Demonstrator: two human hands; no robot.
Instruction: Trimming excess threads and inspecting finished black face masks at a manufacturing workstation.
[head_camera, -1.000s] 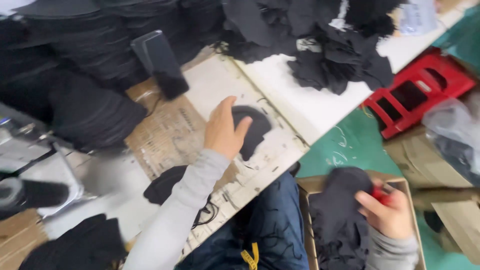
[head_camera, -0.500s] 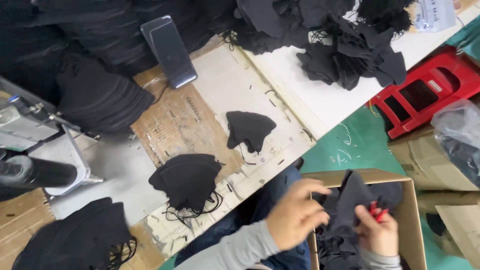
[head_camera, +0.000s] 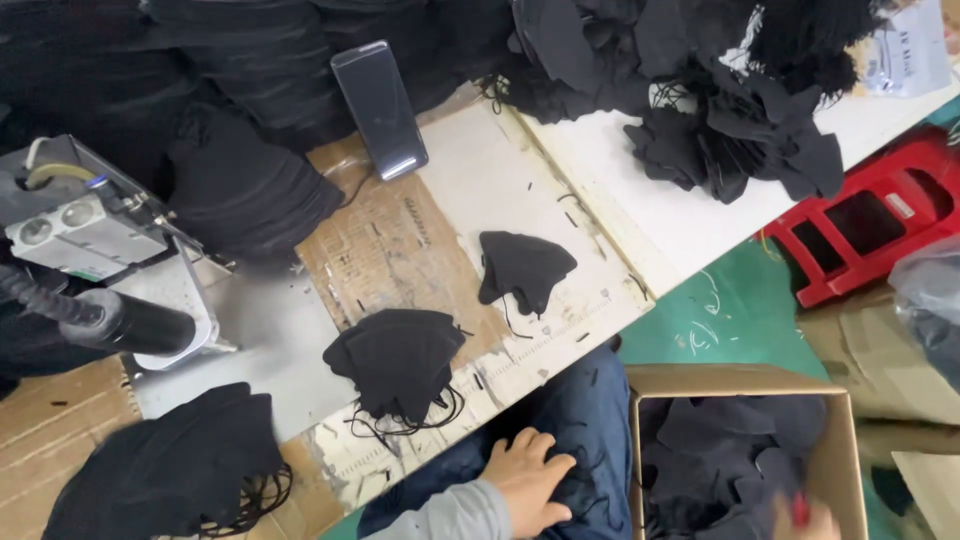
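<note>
A cardboard-patched surface (head_camera: 400, 250) above green floor (head_camera: 730, 310) was shown. The left hand (head_camera: 528, 480) lay spread on the lap. The right hand (head_camera: 815, 520), grip indeterminable, was in the near-right box (head_camera: 740, 385) of black mask pieces (head_camera: 720, 460).

The left hand (head_camera: 528, 482) has moved from the box (head_camera: 738, 380) onto the lap.
</note>
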